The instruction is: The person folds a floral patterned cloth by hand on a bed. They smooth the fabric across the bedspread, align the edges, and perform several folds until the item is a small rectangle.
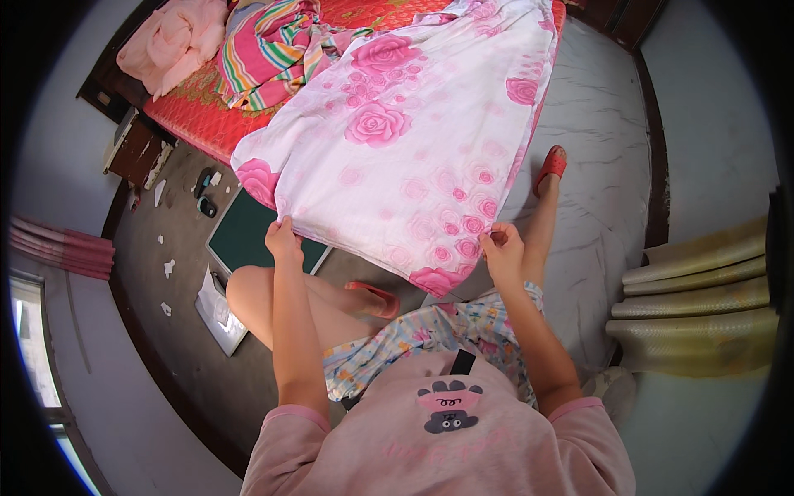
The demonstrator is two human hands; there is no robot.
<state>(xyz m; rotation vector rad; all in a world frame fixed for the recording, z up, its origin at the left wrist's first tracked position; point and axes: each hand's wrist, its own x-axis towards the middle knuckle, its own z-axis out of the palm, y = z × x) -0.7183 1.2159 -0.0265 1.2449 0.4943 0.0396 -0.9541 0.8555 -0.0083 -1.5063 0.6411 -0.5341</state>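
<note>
A white cloth sheet (397,167) printed with pink roses stretches from the bed towards me, its near edge lifted off the mattress. My left hand (285,242) pinches that edge at the left, fingertips closed on the fabric. At the right side of the cloth, my right hand (504,251) grips the border between thumb and fingers. Between the two hands the hem sags, and a corner with a large rose hangs down near my lap. The far end of the sheet lies on the red patterned mattress (192,124).
A striped blanket (273,59) and a pale pink bundled cover (177,46) lie on the bed. On the floor are a green board (242,226), a white-topped board (220,316), dark slippers (206,206) and paper scraps. Grey sheeting (595,186) extends along the right, beside a yellowish curtain (695,310).
</note>
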